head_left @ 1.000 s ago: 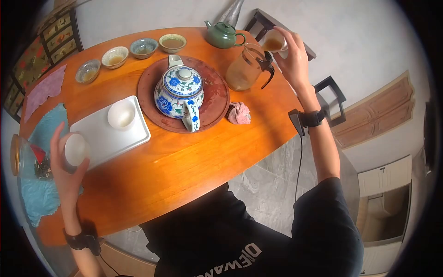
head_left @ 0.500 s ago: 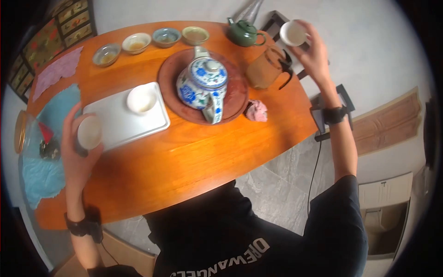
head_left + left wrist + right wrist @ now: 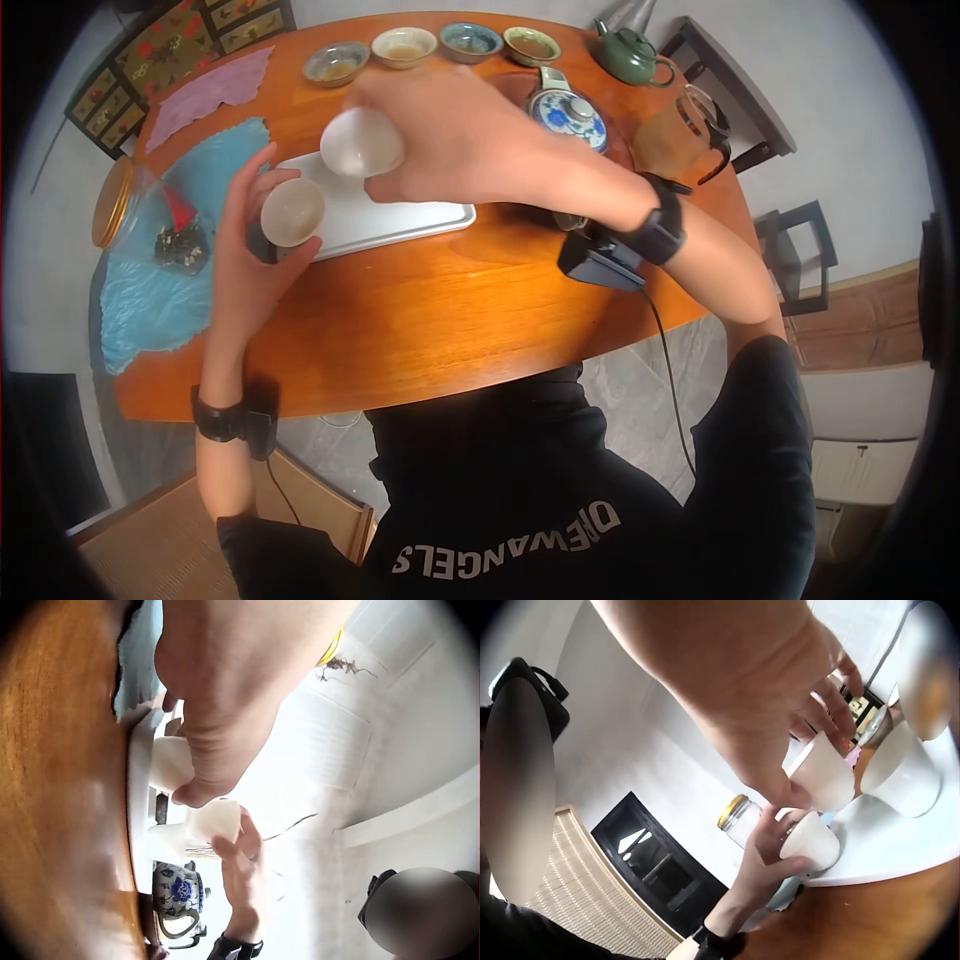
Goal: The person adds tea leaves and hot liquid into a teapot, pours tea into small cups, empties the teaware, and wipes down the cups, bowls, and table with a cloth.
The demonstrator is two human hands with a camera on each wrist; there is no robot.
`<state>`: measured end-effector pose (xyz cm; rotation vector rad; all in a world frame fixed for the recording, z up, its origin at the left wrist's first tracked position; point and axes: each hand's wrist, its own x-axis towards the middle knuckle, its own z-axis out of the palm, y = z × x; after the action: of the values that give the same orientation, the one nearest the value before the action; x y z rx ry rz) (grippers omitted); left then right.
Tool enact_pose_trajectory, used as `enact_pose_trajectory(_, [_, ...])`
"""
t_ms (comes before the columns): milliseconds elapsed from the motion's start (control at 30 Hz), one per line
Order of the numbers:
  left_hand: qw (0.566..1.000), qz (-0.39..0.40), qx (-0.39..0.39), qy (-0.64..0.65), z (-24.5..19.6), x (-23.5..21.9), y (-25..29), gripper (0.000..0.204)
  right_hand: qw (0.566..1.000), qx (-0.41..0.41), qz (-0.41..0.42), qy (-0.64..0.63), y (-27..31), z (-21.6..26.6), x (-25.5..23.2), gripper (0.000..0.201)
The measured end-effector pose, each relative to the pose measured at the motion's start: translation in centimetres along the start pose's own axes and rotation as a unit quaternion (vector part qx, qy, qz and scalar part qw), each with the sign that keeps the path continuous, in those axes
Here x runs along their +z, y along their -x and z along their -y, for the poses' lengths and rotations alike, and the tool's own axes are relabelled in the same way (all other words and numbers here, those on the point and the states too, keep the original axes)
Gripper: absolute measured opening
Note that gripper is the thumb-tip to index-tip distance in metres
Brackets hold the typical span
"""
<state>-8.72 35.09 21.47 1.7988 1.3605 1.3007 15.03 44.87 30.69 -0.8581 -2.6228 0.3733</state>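
Note:
My left hand (image 3: 250,240) curls its fingers and thumb round a small white cup (image 3: 293,213) at the left end of a white tray (image 3: 350,225). Between the fingers of my right hand (image 3: 460,140) is a second white cup (image 3: 362,143), raised over the tray and tilted close to the first. A third white cup (image 3: 907,780) stands on the tray, hidden by the right hand in the head view. Behind the right forearm, the blue-and-white teapot (image 3: 572,118) is partly covered.
Several small bowls (image 3: 405,47) with tea line the table's back edge. At the right stand a green teapot (image 3: 628,58) and a glass pitcher (image 3: 672,140). A lidded jar (image 3: 135,205) and a blue cloth (image 3: 150,310) lie at the left.
My right hand has swung left with its cup, from beside the pitcher to above the tray. The left hand keeps its grip on its cup. The head view has shifted.

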Motion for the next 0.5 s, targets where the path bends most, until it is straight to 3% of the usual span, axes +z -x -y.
enact_pose_trajectory(100, [1.0,-0.018,0.01,0.003,-0.1,0.0,0.0,0.091,0.996,0.004,0.055,0.067,-1.2,0.0,2.2,0.049])
enact_pose_trajectory(133, [0.999,-0.026,0.018,0.011,-0.1,0.0,0.0,0.091,0.99,0.036,0.118,0.064,-1.5,0.3,1.9,0.059])
enact_pose_trajectory(367, [1.0,-0.012,0.0,-0.009,0.0,-0.1,0.1,0.092,0.992,0.03,0.094,0.075,-1.2,-0.5,3.4,0.048])
enact_pose_trajectory(433, [1.0,0.01,-0.002,-0.001,-0.1,-0.2,0.1,0.092,0.987,0.047,0.126,0.084,-1.1,-0.1,3.1,0.065])
enact_pose_trajectory(500, [0.999,-0.006,0.032,-0.043,-0.5,-0.4,0.2,0.09,0.99,0.038,0.08,0.109,-1.0,-0.4,1.9,0.068])
